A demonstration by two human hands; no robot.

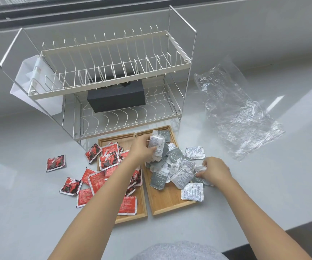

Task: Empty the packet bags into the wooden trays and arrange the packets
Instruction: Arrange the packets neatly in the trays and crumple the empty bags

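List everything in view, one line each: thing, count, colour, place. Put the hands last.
Wooden trays: two, light brown, side by side in front of the rack.
Red packets: many, red and black, in the left tray and spilled on the counter beside it.
Grey packets: many, grey and white, heaped in the right tray, some over its right edge.
Dish rack: one, cream wire, two tiers, behind the trays.
Black box: one, on the rack's lower tier.
Plastic bag: one, clear, empty, right of the rack.
Counter: grey.
Left hand: grips grey packets.
Right hand: pinches a grey packet.
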